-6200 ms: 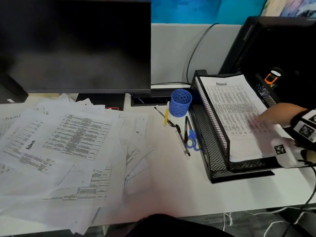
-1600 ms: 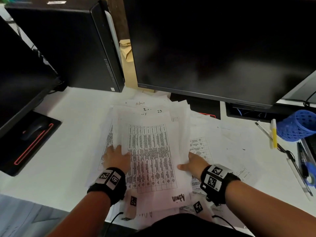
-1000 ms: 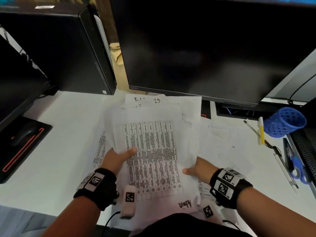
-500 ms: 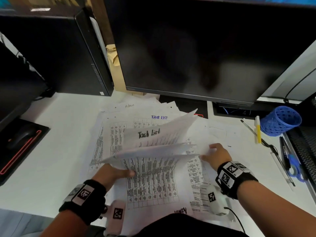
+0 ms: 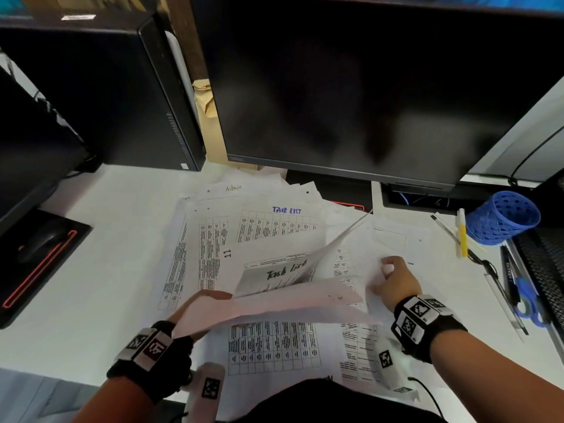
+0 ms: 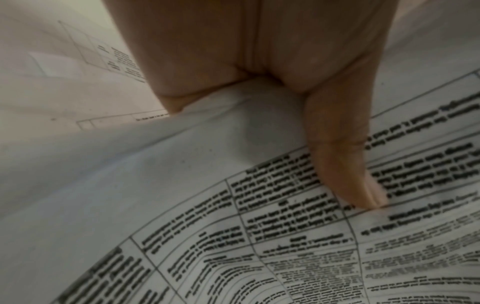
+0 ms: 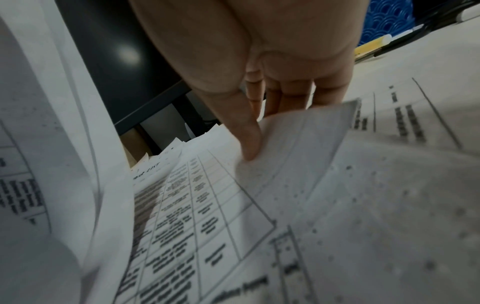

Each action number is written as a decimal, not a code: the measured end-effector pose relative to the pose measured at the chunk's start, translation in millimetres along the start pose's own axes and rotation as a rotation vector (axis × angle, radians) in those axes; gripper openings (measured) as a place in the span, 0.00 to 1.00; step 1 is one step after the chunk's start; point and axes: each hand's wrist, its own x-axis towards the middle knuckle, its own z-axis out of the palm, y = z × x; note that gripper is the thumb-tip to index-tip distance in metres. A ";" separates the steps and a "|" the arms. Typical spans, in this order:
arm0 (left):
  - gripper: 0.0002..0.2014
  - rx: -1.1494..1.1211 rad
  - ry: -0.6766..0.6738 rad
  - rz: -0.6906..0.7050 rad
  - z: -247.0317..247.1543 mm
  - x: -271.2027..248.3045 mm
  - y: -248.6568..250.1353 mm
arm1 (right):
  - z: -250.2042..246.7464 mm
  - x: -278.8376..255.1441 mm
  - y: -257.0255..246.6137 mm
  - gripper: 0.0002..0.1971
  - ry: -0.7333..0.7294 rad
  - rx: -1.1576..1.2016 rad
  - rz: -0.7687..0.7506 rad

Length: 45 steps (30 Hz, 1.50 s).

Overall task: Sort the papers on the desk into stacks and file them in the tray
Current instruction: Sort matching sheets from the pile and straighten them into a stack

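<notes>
A loose pile of printed papers point(image 5: 244, 233) covers the desk in front of the monitor. My left hand point(image 5: 207, 297) grips a few lifted sheets point(image 5: 290, 303) by their left edge. In the left wrist view its thumb point(image 6: 342, 176) lies on the printed top sheet point(image 6: 285, 246) and the fingers are hidden under the paper. A sheet headed "Task List" point(image 5: 283, 274) curls up beneath them. My right hand point(image 5: 393, 276) is on the papers to the right. In the right wrist view it point(image 7: 249, 131) pinches the corner of one sheet point(image 7: 298, 139). The black mesh tray point(image 5: 546, 270) sits at the far right edge.
A large monitor point(image 5: 366, 87) overhangs the back of the pile. A black PC tower point(image 5: 106, 87) stands at back left, with a mouse point(image 5: 39, 242) on a pad at left. A blue pen cup point(image 5: 500, 218), pens and scissors point(image 5: 525, 297) lie between the papers and the tray.
After holding a stack with both hands, my left hand has lifted its sheets higher off the pile. My right hand has let go of them, moved right and pinched a loose sheet.
</notes>
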 end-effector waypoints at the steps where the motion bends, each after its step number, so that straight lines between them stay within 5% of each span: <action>1: 0.30 -0.017 0.066 0.015 -1.3 -0.2 1.2 | -1.1 -1.9 0.1 0.26 -0.005 0.023 -0.018; 3: 0.12 0.070 -0.001 0.032 -4.8 -2.0 2.0 | -4.8 -5.2 -0.3 0.25 -0.026 0.077 -0.064; 4: 0.15 0.113 -0.035 0.041 -5.3 -0.4 2.2 | -8.2 -6.4 -1.0 0.22 -0.025 0.096 -0.090; 6: 0.42 0.203 -0.027 0.124 -10.3 3.2 1.7 | -19.5 -9.5 -6.3 0.12 -0.008 0.116 -0.147; 11: 0.39 0.180 0.146 0.231 -19.1 6.2 39.1 | -66.9 -23.2 -45.6 0.10 -0.074 0.247 -0.325; 15: 0.50 0.312 0.232 0.276 -27.1 16.4 58.2 | -92.1 -26.2 -77.0 0.13 -0.121 0.090 -0.524; 21: 0.16 0.354 0.105 0.229 -14.1 21.5 64.1 | -81.1 -38.2 -94.5 0.26 -0.190 0.072 -0.662; 25: 0.16 0.267 0.247 0.240 -17.5 27.7 53.7 | -74.7 -27.8 -82.6 0.16 -0.125 0.319 -0.535; 30: 0.35 0.327 0.481 0.125 -41.4 48.7 30.5 | -45.6 1.8 -34.2 0.14 -0.207 -0.003 -0.279; 36: 0.22 0.440 0.451 -0.109 -24.3 67.1 10.6 | -7.5 -1.8 -24.8 0.30 -0.328 -0.381 -0.290; 42: 0.21 0.487 0.382 -0.046 4.8 76.8 8.7 | 15.5 -13.6 -34.6 0.30 -0.426 -0.549 -0.294; 45: 0.22 0.473 0.340 -0.020 13.9 78.5 7.6 | 19.7 -15.7 -31.9 0.20 -0.439 -0.456 -0.357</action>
